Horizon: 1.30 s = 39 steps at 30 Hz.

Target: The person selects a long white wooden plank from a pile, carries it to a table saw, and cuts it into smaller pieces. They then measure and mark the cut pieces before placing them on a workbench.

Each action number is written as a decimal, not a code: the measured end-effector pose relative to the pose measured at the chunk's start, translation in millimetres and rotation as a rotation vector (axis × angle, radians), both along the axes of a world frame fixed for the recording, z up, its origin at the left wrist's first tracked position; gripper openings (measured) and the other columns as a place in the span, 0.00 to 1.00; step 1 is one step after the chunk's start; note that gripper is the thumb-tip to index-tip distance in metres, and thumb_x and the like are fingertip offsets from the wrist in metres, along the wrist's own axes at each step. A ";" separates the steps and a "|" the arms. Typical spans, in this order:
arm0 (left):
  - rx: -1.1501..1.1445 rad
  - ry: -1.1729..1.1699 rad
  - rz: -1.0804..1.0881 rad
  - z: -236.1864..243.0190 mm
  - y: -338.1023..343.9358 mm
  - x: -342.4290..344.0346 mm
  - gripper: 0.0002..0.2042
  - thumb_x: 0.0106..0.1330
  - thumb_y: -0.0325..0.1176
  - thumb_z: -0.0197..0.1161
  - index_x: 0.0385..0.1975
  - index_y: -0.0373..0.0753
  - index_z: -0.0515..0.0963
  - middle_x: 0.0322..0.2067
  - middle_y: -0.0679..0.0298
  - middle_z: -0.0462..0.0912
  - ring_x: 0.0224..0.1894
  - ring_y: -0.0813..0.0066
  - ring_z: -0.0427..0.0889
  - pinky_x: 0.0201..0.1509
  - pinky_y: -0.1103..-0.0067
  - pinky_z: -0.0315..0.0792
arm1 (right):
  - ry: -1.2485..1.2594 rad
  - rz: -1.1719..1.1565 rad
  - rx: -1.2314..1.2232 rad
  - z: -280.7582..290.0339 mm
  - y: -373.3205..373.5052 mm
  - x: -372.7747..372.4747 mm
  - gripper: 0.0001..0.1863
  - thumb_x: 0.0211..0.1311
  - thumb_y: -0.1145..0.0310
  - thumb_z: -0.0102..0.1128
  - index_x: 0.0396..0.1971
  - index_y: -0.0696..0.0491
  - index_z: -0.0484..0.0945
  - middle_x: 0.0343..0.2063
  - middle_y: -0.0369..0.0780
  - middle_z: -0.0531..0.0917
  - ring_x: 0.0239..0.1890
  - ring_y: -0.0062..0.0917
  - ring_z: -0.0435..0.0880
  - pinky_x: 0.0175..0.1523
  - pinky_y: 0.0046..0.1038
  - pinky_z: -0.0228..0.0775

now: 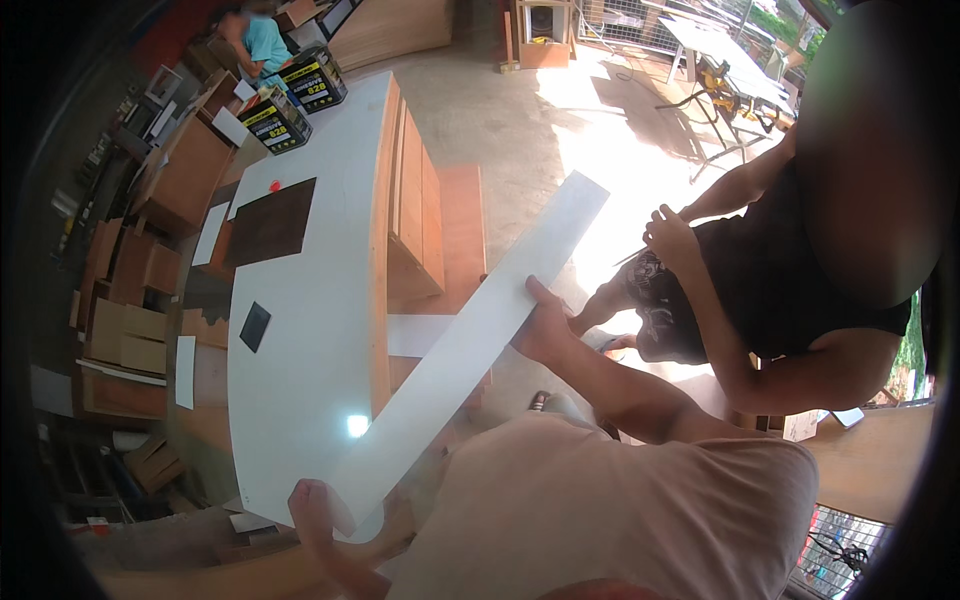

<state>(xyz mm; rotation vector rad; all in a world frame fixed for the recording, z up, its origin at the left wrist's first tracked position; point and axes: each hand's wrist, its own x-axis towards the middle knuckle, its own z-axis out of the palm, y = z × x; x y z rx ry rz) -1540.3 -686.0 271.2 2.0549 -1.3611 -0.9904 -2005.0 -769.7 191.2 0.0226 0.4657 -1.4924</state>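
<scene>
The long white board (468,345) is held slantwise in front of the person, its near end overlapping the edge of the bench (300,385) in this view; I cannot tell if the two are touching. The grip of the right hand (543,325) is pinching the board along its side, with the thumb on the upper face. The left hand (312,507) is closed at the near end, its fingers partly hidden. To hold such a long piece well, I think both hands should carry at one level, without twisting, and the corners should keep clear of the bench and of the co-worker (755,275) standing at the right. The bench has a smooth white top, and on it lie a dark brown panel (270,222), a small dark square (255,327) and a little red thing (275,186); two black-and-yellow cans (313,78) (276,122) stand at its far end. Beyond, a sunlit concrete floor (510,120) leads to a folding stand with a yellow tool (715,85).
</scene>
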 end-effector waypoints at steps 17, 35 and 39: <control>0.285 0.075 -0.908 -83.4 -239.0 -370.5 0.25 0.69 0.52 0.56 0.45 0.31 0.80 0.35 0.55 0.83 0.39 0.68 0.82 0.46 0.72 0.73 | 0.173 -0.427 -0.089 70.3 -118.2 -263.3 0.41 0.73 0.37 0.12 0.57 0.55 0.68 0.48 0.46 0.79 0.51 0.40 0.79 0.55 0.44 0.74; -0.482 0.702 -0.805 -125.5 -554.7 -943.5 0.32 0.70 0.63 0.51 0.33 0.31 0.76 0.25 0.56 0.80 0.30 0.63 0.80 0.35 0.66 0.72 | 1.130 -0.323 0.079 -52.0 -300.1 -546.0 0.38 0.72 0.53 0.54 0.73 0.52 0.48 0.57 0.52 0.75 0.58 0.35 0.75 0.64 0.36 0.65; -0.386 0.873 -0.914 -130.9 -562.9 -1053.2 0.32 0.67 0.65 0.54 0.40 0.33 0.77 0.31 0.58 0.81 0.34 0.67 0.80 0.39 0.70 0.73 | 1.244 -0.737 0.438 -97.4 -352.4 -627.8 0.17 0.72 0.60 0.50 0.51 0.57 0.73 0.39 0.44 0.82 0.43 0.27 0.81 0.48 0.29 0.72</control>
